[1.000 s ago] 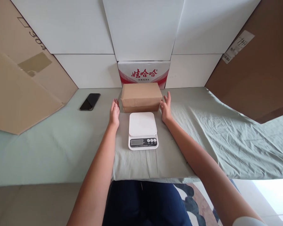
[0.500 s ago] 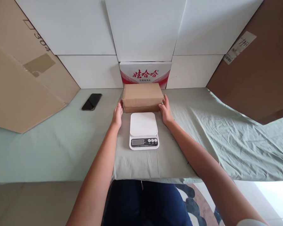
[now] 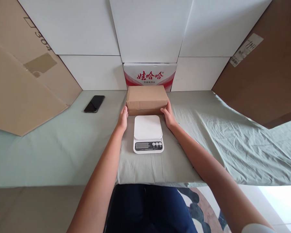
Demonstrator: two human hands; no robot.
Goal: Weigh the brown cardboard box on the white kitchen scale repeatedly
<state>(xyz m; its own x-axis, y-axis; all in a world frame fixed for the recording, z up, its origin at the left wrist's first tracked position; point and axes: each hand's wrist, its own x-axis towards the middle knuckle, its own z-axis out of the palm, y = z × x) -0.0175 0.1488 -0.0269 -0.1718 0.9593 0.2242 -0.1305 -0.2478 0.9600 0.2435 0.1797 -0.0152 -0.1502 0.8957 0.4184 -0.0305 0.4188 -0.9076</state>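
Note:
A closed brown cardboard box [image 3: 147, 94] stands on the cloth behind the scale, between my two hands. My left hand [image 3: 123, 117] presses against the box's left side, its fingers partly hidden along that side. On the opposite side, my right hand [image 3: 169, 115] grips the box, with the thumb on the front corner and the fingers along the right side. Just in front of the box sits a white digital kitchen scale [image 3: 148, 127]; its platform is bare and its small display looks blank.
A black smartphone [image 3: 94, 104] lies to the left on the green cloth [image 3: 63, 145]. Behind the brown box stands a white and red printed carton [image 3: 149, 72] against white panels [image 3: 150, 29]. Large cardboard sheets [image 3: 38, 87] flank the left, and another cardboard panel [image 3: 264, 81] the right.
My hands have closed in on the box's sides; the right fingers, raised and apart before, now lie against it. The box and the scale have stayed in place.

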